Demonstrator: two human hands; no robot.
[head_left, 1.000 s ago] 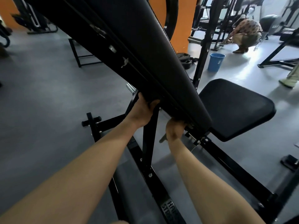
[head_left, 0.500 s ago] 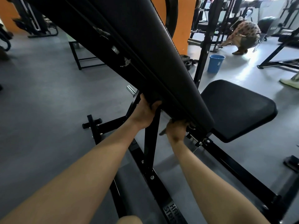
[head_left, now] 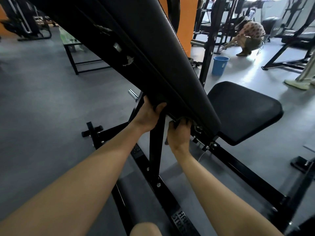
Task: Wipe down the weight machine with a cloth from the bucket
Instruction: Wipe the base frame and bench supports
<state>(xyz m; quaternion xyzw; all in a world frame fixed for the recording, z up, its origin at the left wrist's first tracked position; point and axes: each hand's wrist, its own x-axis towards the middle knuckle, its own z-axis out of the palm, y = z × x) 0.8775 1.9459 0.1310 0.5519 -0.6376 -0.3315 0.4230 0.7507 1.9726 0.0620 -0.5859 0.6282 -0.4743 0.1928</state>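
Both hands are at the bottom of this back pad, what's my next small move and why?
Probably draw the right hand and its cloth along the underside of the back pad toward the hinge: the left hand grips the pad's lower edge, steadying it, and the cloth sits bunched at one spot.

The backrest pad [head_left: 153, 48] is plain black with a dull sheen, and the seat pad [head_left: 243, 109] is the same black. The frame [head_left: 238, 169] is glossy black and carries white lettering [head_left: 180, 218]; a peg [head_left: 132, 94] on it is silver. The cloth [head_left: 166, 139] shows pale grey where a corner hangs. The floor [head_left: 42, 103] is flat grey, the pillar [head_left: 186, 31] is orange, and the bucket [head_left: 220, 65] is light blue. A crouching person's top [head_left: 253, 29] is cream with reddish spots, above olive trousers [head_left: 252, 42].
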